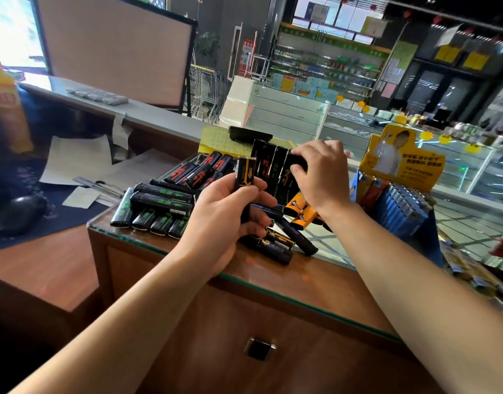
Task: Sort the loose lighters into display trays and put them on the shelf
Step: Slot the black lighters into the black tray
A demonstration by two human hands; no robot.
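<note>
left hand (227, 214) grips lighter (245, 173) | right hand (320, 173) hides another

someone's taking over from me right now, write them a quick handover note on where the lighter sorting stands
Left hand: grips a black lighter with gold print, upright.
Right hand: grips the end lighter in the standing row of black lighters.
On the glass counter: green-print lighters grouped at left, red-print lighters behind them, gold-print and orange lighters loose under the hands.
The yellow display tray at right holds blue lighters.
Left: finish the loose piles, tray them, shelve them.
</note>
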